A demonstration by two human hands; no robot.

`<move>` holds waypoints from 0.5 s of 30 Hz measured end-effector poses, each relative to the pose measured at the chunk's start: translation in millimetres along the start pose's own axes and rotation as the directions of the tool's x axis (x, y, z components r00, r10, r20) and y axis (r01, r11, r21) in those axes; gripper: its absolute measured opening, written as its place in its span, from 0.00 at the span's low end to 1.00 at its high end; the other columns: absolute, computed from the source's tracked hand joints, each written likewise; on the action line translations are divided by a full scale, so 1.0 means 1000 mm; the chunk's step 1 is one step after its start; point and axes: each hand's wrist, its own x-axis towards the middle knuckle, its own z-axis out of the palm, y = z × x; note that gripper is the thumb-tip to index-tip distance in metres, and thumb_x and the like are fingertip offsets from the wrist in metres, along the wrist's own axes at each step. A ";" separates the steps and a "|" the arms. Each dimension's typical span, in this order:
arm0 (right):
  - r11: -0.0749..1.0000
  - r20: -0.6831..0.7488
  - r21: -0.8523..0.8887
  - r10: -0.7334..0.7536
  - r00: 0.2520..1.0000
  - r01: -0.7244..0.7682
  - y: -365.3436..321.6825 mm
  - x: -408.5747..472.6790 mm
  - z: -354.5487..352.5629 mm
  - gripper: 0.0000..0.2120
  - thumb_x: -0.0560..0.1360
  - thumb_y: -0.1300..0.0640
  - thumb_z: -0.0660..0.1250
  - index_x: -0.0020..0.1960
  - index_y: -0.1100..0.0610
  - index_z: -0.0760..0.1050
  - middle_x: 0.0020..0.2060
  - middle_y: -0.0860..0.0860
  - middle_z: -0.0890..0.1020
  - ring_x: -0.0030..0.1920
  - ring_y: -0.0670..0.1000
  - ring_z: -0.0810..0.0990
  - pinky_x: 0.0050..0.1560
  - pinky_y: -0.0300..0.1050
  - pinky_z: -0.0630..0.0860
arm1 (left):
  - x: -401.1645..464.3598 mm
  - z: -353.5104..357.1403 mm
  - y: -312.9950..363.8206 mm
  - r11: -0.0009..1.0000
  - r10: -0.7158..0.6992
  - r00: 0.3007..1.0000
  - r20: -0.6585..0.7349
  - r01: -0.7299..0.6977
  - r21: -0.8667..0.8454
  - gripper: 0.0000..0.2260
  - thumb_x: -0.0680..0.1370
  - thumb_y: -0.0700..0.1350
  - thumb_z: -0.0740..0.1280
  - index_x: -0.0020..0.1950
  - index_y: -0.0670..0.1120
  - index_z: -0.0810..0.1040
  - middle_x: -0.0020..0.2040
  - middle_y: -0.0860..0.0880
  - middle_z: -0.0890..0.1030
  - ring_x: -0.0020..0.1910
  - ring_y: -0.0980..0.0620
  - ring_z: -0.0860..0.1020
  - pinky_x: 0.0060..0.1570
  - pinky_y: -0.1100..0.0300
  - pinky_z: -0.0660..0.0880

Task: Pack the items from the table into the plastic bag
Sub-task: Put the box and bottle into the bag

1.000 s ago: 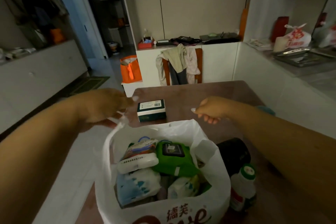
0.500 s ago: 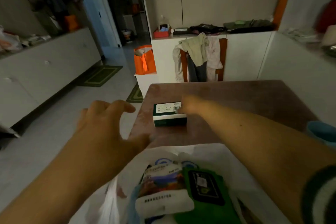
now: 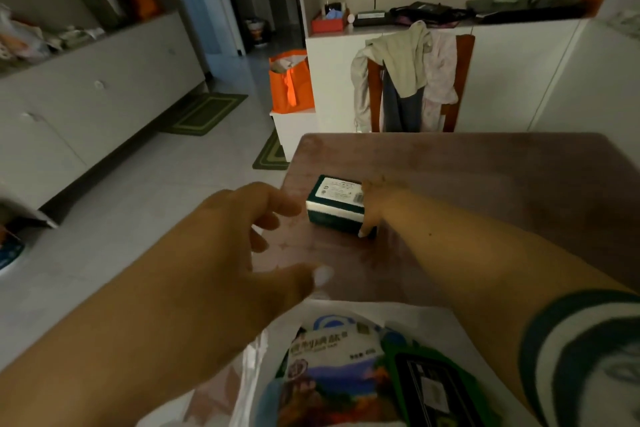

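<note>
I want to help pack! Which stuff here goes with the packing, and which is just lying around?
For the packing:
- green and white box, held by the right hand
- plastic bag
- snack packet already inside it

Just lying around:
- orange bag
- clothes on the chair
- green mat

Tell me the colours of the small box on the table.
The small rectangular cardboard box is dark green with a white label and band, seen in the head view.

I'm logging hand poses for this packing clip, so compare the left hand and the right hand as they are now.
The left hand hovers with fingers spread and holds nothing; the right hand grips the right end of the green box on the table. The left hand is nearer the camera, by the plastic bag; the right hand reaches farther. Both are bare.
</note>
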 end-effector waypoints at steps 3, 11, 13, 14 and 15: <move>0.998 0.043 0.031 0.048 0.998 -0.049 -0.004 -0.008 0.006 0.57 0.55 0.41 0.79 0.75 0.56 0.53 0.68 0.56 0.65 0.65 0.59 0.68 0.60 0.54 0.72 | 0.003 0.000 0.006 0.999 0.007 1.000 0.025 -0.009 0.053 0.29 0.44 0.70 0.57 0.45 0.68 0.66 0.47 0.64 0.73 0.44 0.63 0.74 0.37 0.69 0.68; 0.918 0.123 0.394 -0.010 0.992 -0.039 0.007 -0.053 -0.021 0.45 0.56 0.46 0.77 0.69 0.56 0.64 0.54 0.53 0.71 0.53 0.56 0.74 0.51 0.50 0.78 | 0.007 -0.001 0.011 0.999 -0.004 0.998 0.059 0.001 0.051 0.18 0.64 0.62 0.71 0.48 0.65 0.66 0.45 0.64 0.72 0.42 0.61 0.74 0.33 0.69 0.66; 0.908 0.072 0.418 -0.029 0.997 -0.004 0.013 -0.074 -0.035 0.41 0.59 0.45 0.76 0.68 0.55 0.68 0.53 0.52 0.72 0.53 0.55 0.74 0.50 0.49 0.77 | 0.006 -0.002 0.014 0.999 -0.001 0.999 0.045 -0.001 0.040 0.20 0.66 0.61 0.71 0.53 0.62 0.68 0.43 0.63 0.71 0.41 0.61 0.73 0.33 0.68 0.65; 0.901 0.039 0.433 -0.033 0.999 0.013 0.017 -0.085 -0.041 0.39 0.59 0.45 0.76 0.67 0.55 0.68 0.54 0.52 0.73 0.53 0.55 0.74 0.48 0.47 0.76 | 0.004 -0.004 0.015 0.999 0.000 0.999 0.035 -0.002 0.041 0.21 0.67 0.60 0.72 0.56 0.60 0.69 0.43 0.62 0.71 0.40 0.61 0.73 0.33 0.68 0.65; 0.887 0.001 0.461 -0.040 0.999 0.035 0.020 -0.098 -0.047 0.39 0.60 0.45 0.76 0.67 0.54 0.68 0.55 0.52 0.74 0.53 0.55 0.75 0.46 0.46 0.76 | 0.001 -0.005 0.018 0.999 0.003 1.000 0.022 -0.004 0.048 0.21 0.67 0.59 0.72 0.57 0.59 0.70 0.43 0.62 0.71 0.40 0.60 0.73 0.32 0.68 0.66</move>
